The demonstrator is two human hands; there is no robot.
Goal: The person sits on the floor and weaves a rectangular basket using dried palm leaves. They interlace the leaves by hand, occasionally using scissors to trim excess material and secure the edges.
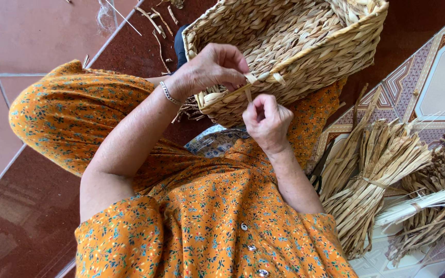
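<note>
A strand (247,88) is pinched at the basket (305,56) rim by both hands, left (209,69) above, right (266,121) just below.

Left hand (209,69) curls forward, fingertips pinched, wrist bent; right hand (266,121) is raised in a loose fist, thumb and forefinger pinched.

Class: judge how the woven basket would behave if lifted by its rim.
The basket probably feels light for its size, being hollow plaited straw. Its thick rim suggests it holds shape, flexing slightly. The rough weave likely grips well.
</note>
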